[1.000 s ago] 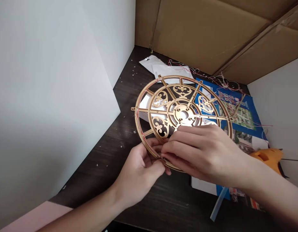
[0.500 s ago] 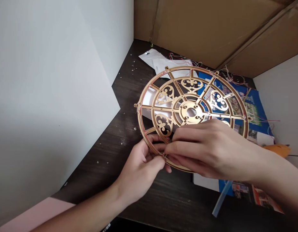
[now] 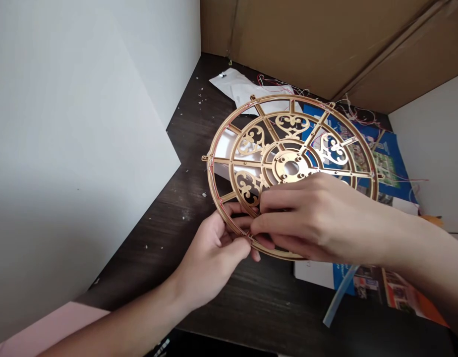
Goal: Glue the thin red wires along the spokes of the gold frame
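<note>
A round gold-coloured openwork frame (image 3: 281, 167), with spokes, concentric rings and scroll ornaments, is held tilted above the dark table. My left hand (image 3: 210, 258) grips the near left of its outer rim, thumb on top and fingers passing beneath. Thin red wire (image 3: 210, 173) lies along the rim's groove on the left side. Over the near part of the frame, my right hand (image 3: 318, 218) is closed, with its fingertips pinched together close to my left thumb. Whatever those fingertips pinch is hidden, and the hand covers the frame's lower right part.
White packets (image 3: 247, 91) and loose red and white wires (image 3: 357, 111) lie at the back, before a cardboard wall (image 3: 288, 44). Blue printed sheets (image 3: 390, 144) are under the frame at right. A translucent stick (image 3: 338, 300) lies near the front. A white panel (image 3: 84, 148) stands at left.
The whole view has shifted slightly, so everything sits a little higher and further left. Both hands keep nearly the same place on the frame.
</note>
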### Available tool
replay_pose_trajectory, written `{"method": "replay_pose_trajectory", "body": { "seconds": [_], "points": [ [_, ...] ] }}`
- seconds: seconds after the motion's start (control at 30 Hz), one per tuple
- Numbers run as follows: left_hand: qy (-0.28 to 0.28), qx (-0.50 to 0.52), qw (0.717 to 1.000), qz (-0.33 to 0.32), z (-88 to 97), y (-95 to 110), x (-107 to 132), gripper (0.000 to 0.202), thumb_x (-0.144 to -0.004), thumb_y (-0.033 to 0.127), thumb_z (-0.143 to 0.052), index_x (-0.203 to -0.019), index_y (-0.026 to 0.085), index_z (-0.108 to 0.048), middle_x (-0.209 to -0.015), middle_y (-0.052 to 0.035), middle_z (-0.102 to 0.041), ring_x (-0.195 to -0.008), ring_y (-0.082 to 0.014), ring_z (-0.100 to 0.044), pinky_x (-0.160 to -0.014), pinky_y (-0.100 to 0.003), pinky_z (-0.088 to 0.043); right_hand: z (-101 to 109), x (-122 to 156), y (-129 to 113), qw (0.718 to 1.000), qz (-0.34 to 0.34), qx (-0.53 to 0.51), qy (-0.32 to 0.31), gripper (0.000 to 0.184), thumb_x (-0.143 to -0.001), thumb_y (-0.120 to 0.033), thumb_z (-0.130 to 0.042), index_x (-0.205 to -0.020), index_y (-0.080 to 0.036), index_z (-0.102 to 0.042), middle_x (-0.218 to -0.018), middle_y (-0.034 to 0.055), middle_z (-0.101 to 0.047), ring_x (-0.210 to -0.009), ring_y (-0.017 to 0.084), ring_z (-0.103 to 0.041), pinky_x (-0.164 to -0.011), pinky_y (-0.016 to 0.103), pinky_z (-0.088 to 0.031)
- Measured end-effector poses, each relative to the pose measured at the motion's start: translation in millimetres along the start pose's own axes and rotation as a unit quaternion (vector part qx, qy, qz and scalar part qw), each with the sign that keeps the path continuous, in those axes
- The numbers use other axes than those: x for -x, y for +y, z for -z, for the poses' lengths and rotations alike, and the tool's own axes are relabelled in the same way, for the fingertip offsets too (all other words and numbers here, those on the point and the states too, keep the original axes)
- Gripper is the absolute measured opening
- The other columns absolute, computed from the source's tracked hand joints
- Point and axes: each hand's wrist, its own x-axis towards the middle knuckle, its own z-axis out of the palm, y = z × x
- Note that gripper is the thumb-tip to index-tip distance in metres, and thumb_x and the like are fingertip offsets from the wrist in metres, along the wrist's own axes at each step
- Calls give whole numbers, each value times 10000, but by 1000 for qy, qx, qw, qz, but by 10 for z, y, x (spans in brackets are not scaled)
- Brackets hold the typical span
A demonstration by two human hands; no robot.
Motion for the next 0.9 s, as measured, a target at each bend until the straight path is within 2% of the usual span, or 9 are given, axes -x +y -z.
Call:
{"method": "replay_pose_trajectory", "body": {
  "seconds": [0.17, 0.33, 0.5, 0.7, 0.9],
  "points": [
    [11, -3, 1000, 5, 0, -18, 4, 324, -798, 10, -582, -1097, 134, -587, -863, -14, -745, -682, -75, -627, -641, -192, -521, -10, -7, 36, 1000, 10, -12, 6, 297, -1083, -230, -431, -922, -197, -678, -829, 9, -568, -715, 133, -451, -584, 319, -262],
    [10, -5, 1000, 8, -4, -12, 3, 331, -804, 1, -564, -1107, 136, -567, -908, -28, -755, -697, -71, -635, -644, -184, -518, -25, 5, 61, 999, 16, -6, 37, 337, -1092, -225, -390, -905, -201, -668, -810, 17, -560, -728, 143, -448, -582, 325, -243],
    [0, -3, 1000, -3, -11, -6, 4, 325, -820, 3, -572, -1114, 141, -561, -958, -32, -747, -678, -56, -626, -639, -181, -517, 35, -16, 76, 1000, 13, -14, -9, 320, -1076, -215, -405, -904, -186, -673, -803, 16, -537, -703, 141, -427, -574, 323, -254],
    [-9, 16, 1000, -7, 4, -23, 10, 328, -849, -2, -569, -1134, 162, -575, -933, -13, -729, -762, -94, -689, -638, -186, -522, 68, -55, 102, 999, 11, -20, -48, 273, -1058, -190, -416, -939, -187, -661, -817, 11, -521, -710, 140, -422, -564, 319, -226],
    [-6, 46, 999, 3, 10, -28, -2, 255, -885, 23, -593, -1102, 157, -603, -861, -5, -721, -797, -103, -697, -654, -186, -525, 26, -46, 108, 1000, 21, -1, -16, 268, -1000, -101, -403, -921, -206, -637, -799, 6, -463, -665, 143, -348, -561, 308, -180]
  ]
}}
